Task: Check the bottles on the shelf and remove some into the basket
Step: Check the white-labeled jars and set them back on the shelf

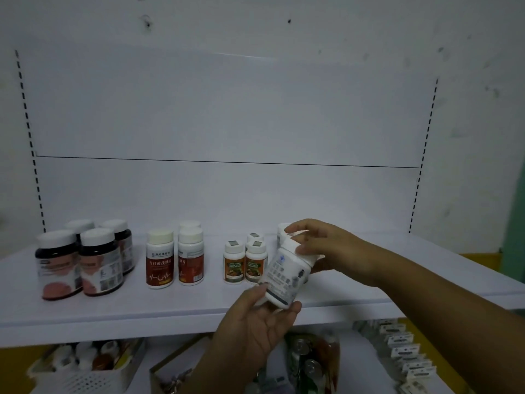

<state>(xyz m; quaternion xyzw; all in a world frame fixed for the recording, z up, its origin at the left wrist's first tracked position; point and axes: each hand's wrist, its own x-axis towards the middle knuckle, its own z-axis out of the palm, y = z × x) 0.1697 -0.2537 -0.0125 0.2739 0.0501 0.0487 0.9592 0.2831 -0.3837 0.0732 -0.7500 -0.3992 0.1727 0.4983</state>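
Both hands are on one white bottle [287,275], lower centre-right of frame, lifted off the shelf [199,304] and held just in front of its edge. Left hand [255,322] comes up from the bottom, palm up, thumb and fingers curled round the base, so it takes the weight. Right hand [321,245] reaches in from the right and pinches the cap end between thumb and fingers. Bottle is tilted, cap end up, label facing the camera. That looks like a read-the-label hold, so I'd call this the check step, not the drop. The two-hand grip probably lets it be turned to find a date; label text is too blurred to read. Remaining stock stands upright in groups along the shelf: dark jars [61,265] at left, red-label bottles [160,261] centre-left, small bottles [234,264] just left of the held one, and a rear bottle [281,233] partly hidden behind the right fingers. Basket [85,378] is at lower left, below the shelf, with a few bottles in it. It is well apart from the held bottle, so a removal means going down and left, likely one-handed. Cans [309,362] and boxes [403,351] also sit below. Main risk is clipping the small bottles on the swing past.
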